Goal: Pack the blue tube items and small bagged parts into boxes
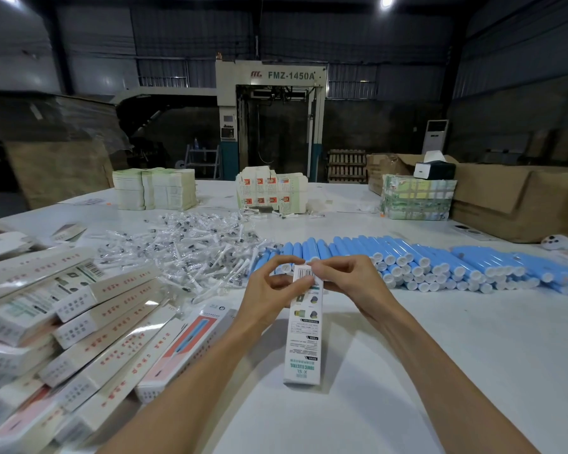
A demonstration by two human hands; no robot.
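White table [440, 371] | boxes [79, 322] piled along its left edge, finished I judge | blue tubes [440, 260] rowed toward right edge, bags [191, 250] heaped mid-table, both within my reach | slim white printed box [304, 326] over near middle | left hand [269, 290] and right hand [348, 276] pinch its top flap, closing it I reckon.

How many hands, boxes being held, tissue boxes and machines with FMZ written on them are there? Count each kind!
Bare hands: 2, left hand and right hand
Long white printed cardboard box, held by both hands: 1
Black-and-white tissue box: 1
Big beige machine marked FMZ-1450A: 1
Total: 5
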